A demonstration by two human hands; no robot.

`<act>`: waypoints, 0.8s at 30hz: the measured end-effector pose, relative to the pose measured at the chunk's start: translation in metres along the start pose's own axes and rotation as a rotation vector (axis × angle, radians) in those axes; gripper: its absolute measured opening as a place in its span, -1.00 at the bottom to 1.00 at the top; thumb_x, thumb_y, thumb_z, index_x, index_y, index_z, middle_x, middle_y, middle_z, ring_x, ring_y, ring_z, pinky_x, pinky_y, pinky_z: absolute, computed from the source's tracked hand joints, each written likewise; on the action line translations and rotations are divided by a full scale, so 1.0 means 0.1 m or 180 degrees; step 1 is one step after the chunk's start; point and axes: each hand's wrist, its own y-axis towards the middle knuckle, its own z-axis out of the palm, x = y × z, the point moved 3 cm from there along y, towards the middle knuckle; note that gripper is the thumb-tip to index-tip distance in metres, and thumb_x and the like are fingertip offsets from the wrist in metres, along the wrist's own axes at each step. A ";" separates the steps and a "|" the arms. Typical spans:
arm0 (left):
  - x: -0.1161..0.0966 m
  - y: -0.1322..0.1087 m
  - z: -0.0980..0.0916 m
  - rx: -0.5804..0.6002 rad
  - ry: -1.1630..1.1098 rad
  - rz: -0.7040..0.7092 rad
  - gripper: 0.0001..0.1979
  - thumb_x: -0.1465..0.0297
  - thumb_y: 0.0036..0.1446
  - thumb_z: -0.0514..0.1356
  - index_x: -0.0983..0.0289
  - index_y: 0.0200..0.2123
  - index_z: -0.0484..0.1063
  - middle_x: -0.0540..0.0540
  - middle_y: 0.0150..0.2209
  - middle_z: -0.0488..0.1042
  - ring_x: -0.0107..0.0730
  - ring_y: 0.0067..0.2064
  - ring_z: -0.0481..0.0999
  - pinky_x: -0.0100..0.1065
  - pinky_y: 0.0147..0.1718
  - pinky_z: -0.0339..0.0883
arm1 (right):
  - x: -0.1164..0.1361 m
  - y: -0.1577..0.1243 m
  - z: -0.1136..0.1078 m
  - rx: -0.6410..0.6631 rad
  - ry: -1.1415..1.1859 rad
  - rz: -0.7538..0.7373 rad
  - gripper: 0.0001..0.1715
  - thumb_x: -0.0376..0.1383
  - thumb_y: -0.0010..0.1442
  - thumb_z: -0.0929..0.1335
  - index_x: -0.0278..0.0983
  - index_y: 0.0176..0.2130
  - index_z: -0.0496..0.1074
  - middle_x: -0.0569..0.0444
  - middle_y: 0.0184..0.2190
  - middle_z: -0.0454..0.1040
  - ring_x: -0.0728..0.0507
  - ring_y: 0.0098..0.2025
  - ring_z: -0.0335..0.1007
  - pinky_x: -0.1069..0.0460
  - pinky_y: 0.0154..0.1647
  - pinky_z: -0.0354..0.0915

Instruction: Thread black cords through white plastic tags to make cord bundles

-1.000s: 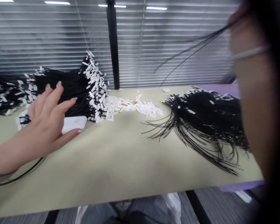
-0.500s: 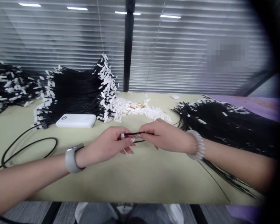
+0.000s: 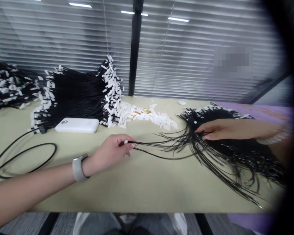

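My left hand (image 3: 115, 148) is closed in a pinch at mid-table. It grips thin black cables (image 3: 150, 143) by an end that has a small white connector (image 3: 125, 142). The cables stretch right towards the loose pile of black cables (image 3: 217, 161). My right hand (image 3: 222, 129) lies over that pile, with thumb and fingers closed on black cables near its left edge. Exactly how many strands it holds is hidden. One longer black strand (image 3: 171, 158) sags in a curve between the hands.
Behind my left hand stand a white power bank (image 3: 77, 125) and a tall stack of black cables (image 3: 78, 89) with white ends. Loose white connectors (image 3: 147, 116) lie heaped at the back middle. Another cable pile (image 3: 9, 86) sits far left. A looped black cord (image 3: 55, 148) rests on the table.
My right hand has moved away from my left, to the right, and now grips cables in the right pile. Strands have been drawn out leftward. My left hand keeps its pinch, nearly in place.
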 end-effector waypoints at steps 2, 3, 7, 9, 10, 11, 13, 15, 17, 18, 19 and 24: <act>-0.09 -0.03 0.02 0.0007 0.0198 0.0488 -0.78 0.29 0.11 0.10 0.30 -0.32 0.47 0.09 -0.34 0.46 -0.41 -0.29 0.44 -0.40 -0.30 0.31 | 0.07 0.10 -0.01 0.0841 -0.0088 -0.0293 -0.39 -0.11 0.00 0.38 -0.26 0.03 0.35 -0.20 -0.07 0.39 -0.10 -0.09 0.37 0.09 -0.22 0.23; -0.13 -0.05 0.04 0.0017 0.0275 0.0692 -0.78 0.30 0.11 0.10 0.29 -0.33 0.48 0.11 -0.27 0.46 -0.38 -0.22 0.44 -0.39 -0.24 0.31 | 0.16 0.19 -0.01 0.0719 -0.0267 -0.0456 -0.37 -0.08 0.03 0.35 -0.27 0.06 0.31 -0.19 -0.03 0.36 -0.10 -0.05 0.33 0.08 -0.17 0.21; -0.14 -0.10 0.10 -0.0142 0.0609 0.0753 -0.78 0.40 0.09 0.11 0.20 -0.19 0.46 0.09 -0.13 0.42 -0.39 -0.19 0.42 -0.38 -0.18 0.31 | 0.66 0.65 0.28 -0.0196 -0.0880 -0.0628 -0.46 0.00 0.18 0.18 -0.27 -0.02 0.35 -0.08 -0.06 0.37 -0.09 -0.08 0.30 0.04 -0.07 0.18; -0.06 -0.10 0.13 -0.0173 0.0677 0.0550 -0.68 0.43 0.06 0.12 0.15 -0.07 0.39 0.07 -0.08 0.40 -0.41 -0.23 0.43 -0.37 -0.21 0.33 | 0.85 0.90 0.55 -0.0368 -0.1023 -0.0589 -0.47 0.01 0.16 0.20 -0.28 -0.06 0.38 -0.09 -0.06 0.36 -0.16 -0.03 0.25 -0.02 0.01 0.12; 0.00 -0.10 0.14 -0.0163 0.0667 0.0456 -0.65 0.44 0.05 0.12 0.14 -0.05 0.37 0.07 -0.05 0.38 -0.42 -0.25 0.44 -0.37 -0.22 0.34 | 0.91 1.02 0.67 -0.0427 -0.1101 -0.0517 -0.44 0.03 0.15 0.20 -0.32 -0.11 0.40 -0.14 -0.08 0.36 -0.20 -0.05 0.26 -0.07 0.00 0.11; 0.06 -0.09 0.15 -0.0139 0.0633 0.0378 -0.64 0.44 0.04 0.12 0.15 -0.04 0.36 0.08 -0.03 0.37 -0.43 -0.26 0.45 -0.37 -0.23 0.35 | 0.96 1.12 0.79 -0.0487 -0.1180 -0.0438 -0.40 0.06 0.13 0.20 -0.36 -0.15 0.42 -0.19 -0.11 0.36 -0.25 -0.07 0.26 -0.11 -0.02 0.10; 0.15 -0.08 0.17 -0.0043 0.0575 0.0277 -0.61 0.45 0.02 0.13 0.17 -0.02 0.35 0.11 0.03 0.33 -0.41 -0.26 0.47 -0.36 -0.23 0.37 | 1.00 1.29 0.96 -0.0598 -0.1302 -0.0299 -0.36 0.07 0.11 0.21 -0.43 -0.15 0.40 -0.27 -0.15 0.36 -0.31 -0.09 0.25 -0.16 -0.05 0.09; 0.20 -0.08 0.19 0.0064 0.0600 0.0266 -0.54 0.46 -0.02 0.15 0.18 0.01 0.34 0.14 0.09 0.27 -0.37 -0.21 0.48 -0.34 -0.21 0.38 | 1.01 1.39 1.06 -0.0680 -0.1376 -0.0196 -0.38 0.02 0.13 0.21 -0.46 -0.13 0.38 -0.30 -0.16 0.35 -0.32 -0.08 0.24 -0.17 -0.06 0.09; 0.19 -0.09 0.20 0.0123 0.0772 0.0340 -0.51 0.48 -0.06 0.17 0.19 0.02 0.34 0.14 0.14 0.22 -0.29 -0.12 0.47 -0.31 -0.17 0.38 | 1.02 1.45 1.10 -0.0719 -0.1396 -0.0147 -0.48 -0.07 0.16 0.21 -0.47 -0.15 0.37 -0.28 -0.16 0.35 -0.30 -0.07 0.24 -0.16 -0.05 0.08; 0.17 -0.10 0.20 0.0130 0.0905 0.0404 -0.53 0.49 -0.07 0.17 0.19 -0.02 0.38 0.14 0.15 0.21 -0.24 -0.06 0.44 -0.30 -0.15 0.37 | 1.04 1.47 1.10 -0.0730 -0.1384 -0.0144 -0.53 -0.11 0.17 0.21 -0.47 -0.17 0.37 -0.27 -0.17 0.36 -0.28 -0.07 0.24 -0.16 -0.05 0.08; 0.14 -0.10 0.19 0.0125 0.1052 0.0477 -0.59 0.50 -0.07 0.17 0.20 -0.08 0.42 0.12 0.14 0.23 -0.21 -0.01 0.40 -0.29 -0.13 0.36 | 1.05 1.47 1.08 -0.0743 -0.1351 -0.0156 -0.57 -0.14 0.18 0.20 -0.47 -0.19 0.37 -0.27 -0.17 0.36 -0.26 -0.08 0.25 -0.15 -0.05 0.08; -0.07 -0.14 0.18 0.0119 0.1730 0.0951 -0.77 0.53 0.07 0.05 0.22 -0.31 0.50 0.09 0.01 0.39 -0.25 0.08 0.32 -0.30 -0.01 0.26 | 1.28 1.20 0.86 -0.0832 -0.0873 -0.0442 -0.55 -0.18 0.28 0.07 -0.42 -0.24 0.35 -0.19 -0.28 0.41 -0.15 -0.21 0.34 -0.02 -0.15 0.18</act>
